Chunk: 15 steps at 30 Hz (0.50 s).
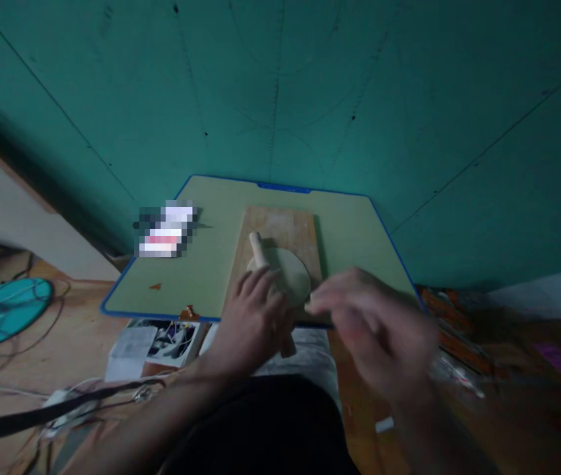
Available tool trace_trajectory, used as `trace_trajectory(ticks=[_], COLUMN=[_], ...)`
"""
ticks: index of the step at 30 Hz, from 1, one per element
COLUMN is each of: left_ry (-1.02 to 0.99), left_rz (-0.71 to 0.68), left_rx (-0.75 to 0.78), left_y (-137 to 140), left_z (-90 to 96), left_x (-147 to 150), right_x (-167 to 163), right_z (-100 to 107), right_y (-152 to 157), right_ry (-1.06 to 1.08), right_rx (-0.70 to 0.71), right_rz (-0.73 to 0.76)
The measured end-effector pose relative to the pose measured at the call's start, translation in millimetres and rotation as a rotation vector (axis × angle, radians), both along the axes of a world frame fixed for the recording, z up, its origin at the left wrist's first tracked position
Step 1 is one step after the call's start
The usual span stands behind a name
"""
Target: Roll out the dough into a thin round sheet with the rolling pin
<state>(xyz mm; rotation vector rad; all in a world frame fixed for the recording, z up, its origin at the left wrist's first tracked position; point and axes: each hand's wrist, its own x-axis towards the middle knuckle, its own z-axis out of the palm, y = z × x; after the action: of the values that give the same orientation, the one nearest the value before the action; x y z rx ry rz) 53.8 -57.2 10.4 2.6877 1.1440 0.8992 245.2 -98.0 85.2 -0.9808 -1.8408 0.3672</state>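
Note:
A wooden rolling pin lies slantwise over a flat round sheet of dough. My left hand is wrapped round the pin, and the pin's near end shows below the palm. The dough rests on a wooden board, its left part hidden by the pin and my left hand. Blurred by motion, my right hand is just right of the dough's edge, fingers stretched toward it and thumb apart. Whether its fingertips touch the dough is unclear.
The board stands on a pale table with a blue rim, against a green wall. A pixelated phone-like object is at its left. Below are a box of cables, loose cords and a teal round object.

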Motion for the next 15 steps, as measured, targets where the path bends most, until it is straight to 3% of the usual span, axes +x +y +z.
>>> trace_trajectory(ticks=[2, 6, 12, 15], left_ry=[0.025, 0.094, 0.020, -0.039], left_rz=[0.007, -0.031, -0.107, -0.055], left_rx=[-0.069, -0.138, -0.123, -0.079], left_y=[-28, -49, -48, -54], left_z=[-7.0, -24.1, -34.6, -41.2], left_x=[11, 26, 1, -7], right_x=[-3, -14, -30, -38], right_z=[-17, -55, -80, -86], right_y=[36, 89, 123, 132], right_ry=[0.027, -0.183, -0.451, -0.571], right_rx=[-0.022, -0.071, -0.099, -0.118], right_rz=[-0.089, -0.015, -0.001, -0.002])
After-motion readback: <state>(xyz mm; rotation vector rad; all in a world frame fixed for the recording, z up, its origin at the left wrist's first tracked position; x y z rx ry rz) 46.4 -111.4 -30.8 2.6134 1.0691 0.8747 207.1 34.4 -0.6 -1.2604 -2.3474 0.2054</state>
